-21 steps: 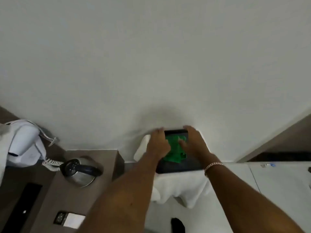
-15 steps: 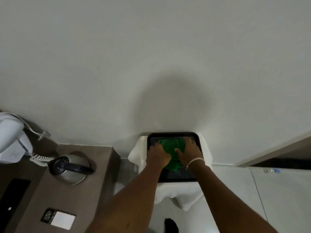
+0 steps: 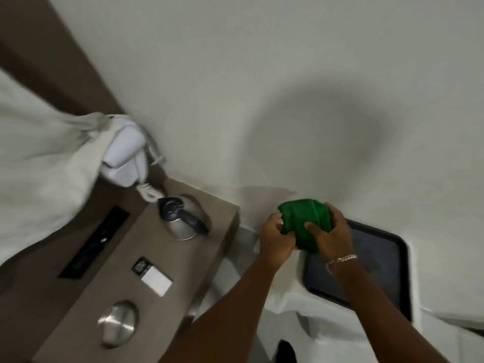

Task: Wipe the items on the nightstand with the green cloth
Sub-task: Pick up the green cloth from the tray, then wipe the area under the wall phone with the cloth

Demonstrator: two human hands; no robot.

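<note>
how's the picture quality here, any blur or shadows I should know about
Head view: dim, flat light; a big soft shadow on the wall; motion blur smears the hands, cloth and tray; wide-angle bending tilts the nightstand; faint sheen on the kettle.

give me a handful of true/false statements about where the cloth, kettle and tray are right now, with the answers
1. Both hands hold the green cloth. True: the left hand and right hand grip it bunched between them.
2. The green cloth lies flat on the black tray. False: it is lifted, held up off the black tray.
3. The kettle stands on the brown nightstand. True.
4. The black tray sits on the nightstand beside the kettle. False: it rests on a white-draped surface to the right of the nightstand.
5. A white phone is by the wall behind the kettle. True.
6. The left wrist wears a bracelet. False: the bracelet is on the right wrist.
</note>
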